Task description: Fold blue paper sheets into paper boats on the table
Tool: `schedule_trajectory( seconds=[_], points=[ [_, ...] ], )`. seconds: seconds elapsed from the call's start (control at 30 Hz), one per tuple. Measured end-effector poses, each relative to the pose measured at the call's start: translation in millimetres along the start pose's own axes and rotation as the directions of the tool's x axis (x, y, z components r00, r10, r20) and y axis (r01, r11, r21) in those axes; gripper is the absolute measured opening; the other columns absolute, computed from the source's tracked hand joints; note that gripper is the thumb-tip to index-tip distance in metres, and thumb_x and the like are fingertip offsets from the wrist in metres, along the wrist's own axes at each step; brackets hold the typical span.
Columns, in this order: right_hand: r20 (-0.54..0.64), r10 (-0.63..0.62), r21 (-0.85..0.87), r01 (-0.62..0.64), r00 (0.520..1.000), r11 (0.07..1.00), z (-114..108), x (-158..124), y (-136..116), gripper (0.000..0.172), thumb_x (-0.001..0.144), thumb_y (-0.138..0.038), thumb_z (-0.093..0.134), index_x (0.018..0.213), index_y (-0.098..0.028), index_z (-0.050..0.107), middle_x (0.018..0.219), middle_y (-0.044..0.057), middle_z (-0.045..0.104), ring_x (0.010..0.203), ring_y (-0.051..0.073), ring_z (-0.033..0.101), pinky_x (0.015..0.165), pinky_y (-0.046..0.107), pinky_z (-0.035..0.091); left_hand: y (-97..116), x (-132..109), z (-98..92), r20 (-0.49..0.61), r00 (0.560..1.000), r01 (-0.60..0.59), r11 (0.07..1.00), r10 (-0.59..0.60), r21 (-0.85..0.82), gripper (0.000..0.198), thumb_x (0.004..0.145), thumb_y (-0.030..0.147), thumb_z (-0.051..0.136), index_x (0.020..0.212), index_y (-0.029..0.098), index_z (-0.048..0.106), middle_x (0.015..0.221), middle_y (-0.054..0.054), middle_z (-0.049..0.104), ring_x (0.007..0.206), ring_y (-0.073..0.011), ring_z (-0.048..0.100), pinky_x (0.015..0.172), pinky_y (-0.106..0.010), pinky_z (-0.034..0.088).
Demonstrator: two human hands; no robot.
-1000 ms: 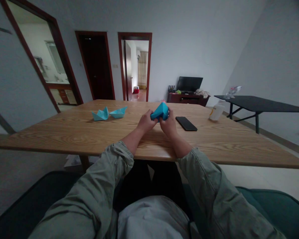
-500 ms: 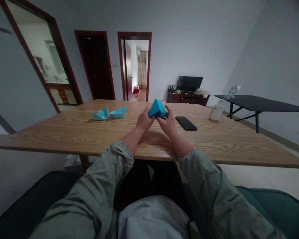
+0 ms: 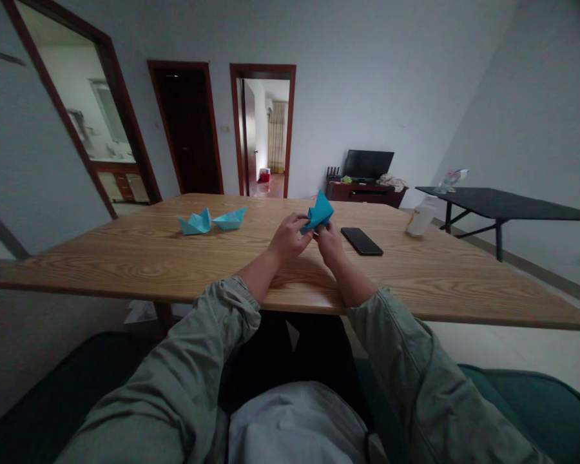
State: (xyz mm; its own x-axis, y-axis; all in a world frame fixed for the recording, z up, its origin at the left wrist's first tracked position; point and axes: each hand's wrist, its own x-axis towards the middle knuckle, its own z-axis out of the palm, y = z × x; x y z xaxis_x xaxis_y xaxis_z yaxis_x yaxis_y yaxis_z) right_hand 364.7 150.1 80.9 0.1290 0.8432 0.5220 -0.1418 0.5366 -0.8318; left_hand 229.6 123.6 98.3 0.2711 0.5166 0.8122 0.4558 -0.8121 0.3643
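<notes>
Between my two hands, just above the wooden table [image 3: 212, 264], is a piece of folded blue paper [image 3: 320, 211] with a pointed peak standing up. My left hand [image 3: 290, 234] grips its left lower side, fingers bent around the edge. My right hand [image 3: 329, 242] pinches it from below and the right, its fingertips partly hidden by the paper. To the left on the tabletop sit two folded light-blue paper boats, one boat [image 3: 196, 223] beside the other boat [image 3: 229, 219].
A black phone [image 3: 361, 241] lies flat just right of my hands. Farther right stands a whitish bottle [image 3: 420, 218]. Beyond the table are a black folding table [image 3: 507, 201] and a low cabinet [image 3: 362, 192] with a monitor [image 3: 369, 165].
The blue paper has been turned in my hands, from a broad triangular shape to a tilted one with a peak at the right. Both hands have shifted their hold slightly.
</notes>
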Motion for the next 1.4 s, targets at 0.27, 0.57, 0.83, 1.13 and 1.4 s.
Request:
schedule_trajectory(
  seconds=[0.27,0.57,0.83,1.13,1.4],
  points=[
    [0.025,0.23,0.358,-0.224,0.973,0.907,-1.9,9.5,4.3,0.03,0.074,-0.029,0.059,0.104,-0.03,0.06,0.11,-0.001,0.068,0.103,0.019,0.063,0.093,0.041,0.05,-19.8,6.9,-1.9,0.024,0.768,0.533,0.618,-0.64,-0.577,0.054,0.083,0.048,0.06,0.13,0.025,0.047,0.12,-0.011,0.056,0.089,-0.0175,0.061,0.072,-0.029,0.049],
    [0.155,0.263,0.069,-0.276,0.952,0.959,-0.4,6.5,2.1,0.037,0.075,-0.04,0.062,0.11,-0.03,0.062,0.117,0.002,0.066,0.105,0.019,0.061,0.095,0.041,0.045,-20.4,7.1,-0.6,0.247,0.789,0.518,0.394,-0.563,-0.759,0.056,0.068,0.055,0.075,0.106,0.017,0.058,0.083,-0.003,0.064,0.065,-0.011,0.061,0.057,-0.022,0.048],
    [0.204,0.242,0.174,-0.278,0.949,0.945,-5.1,4.7,-5.7,0.034,0.071,-0.04,0.059,0.103,-0.028,0.061,0.098,0.0,0.068,0.084,0.018,0.064,0.078,0.033,0.052,-33.7,12.4,-4.5,-0.103,0.791,0.395,0.632,-0.603,-0.667,0.052,0.063,0.062,0.074,0.079,0.016,0.054,0.062,0.003,0.054,0.05,-0.0074,0.051,0.045,-0.019,0.043],
    [0.208,0.086,0.041,-0.096,0.974,0.994,-0.2,-8.5,-15.2,0.039,0.073,-0.046,0.069,0.105,-0.024,0.063,0.109,0.003,0.066,0.095,0.019,0.062,0.077,0.032,0.054,-27.0,11.2,-5.0,0.001,0.78,0.447,0.556,-0.626,-0.701,0.057,0.061,0.063,0.075,0.083,0.016,0.052,0.067,0.001,0.059,0.053,-0.0096,0.058,0.048,-0.021,0.046],
    [-0.02,0.124,0.015,-0.124,0.992,0.992,-7.9,5.0,-1.1,0.025,0.069,-0.039,0.069,0.084,-0.02,0.062,0.079,0.001,0.067,0.066,0.014,0.062,0.061,0.027,0.051,-19.2,8.1,-10.7,0.184,0.838,0.447,0.452,-0.514,-0.772,0.056,0.064,0.062,0.074,0.092,0.018,0.054,0.099,-0.005,0.064,0.077,-0.0142,0.065,0.067,-0.026,0.053]
  ],
)
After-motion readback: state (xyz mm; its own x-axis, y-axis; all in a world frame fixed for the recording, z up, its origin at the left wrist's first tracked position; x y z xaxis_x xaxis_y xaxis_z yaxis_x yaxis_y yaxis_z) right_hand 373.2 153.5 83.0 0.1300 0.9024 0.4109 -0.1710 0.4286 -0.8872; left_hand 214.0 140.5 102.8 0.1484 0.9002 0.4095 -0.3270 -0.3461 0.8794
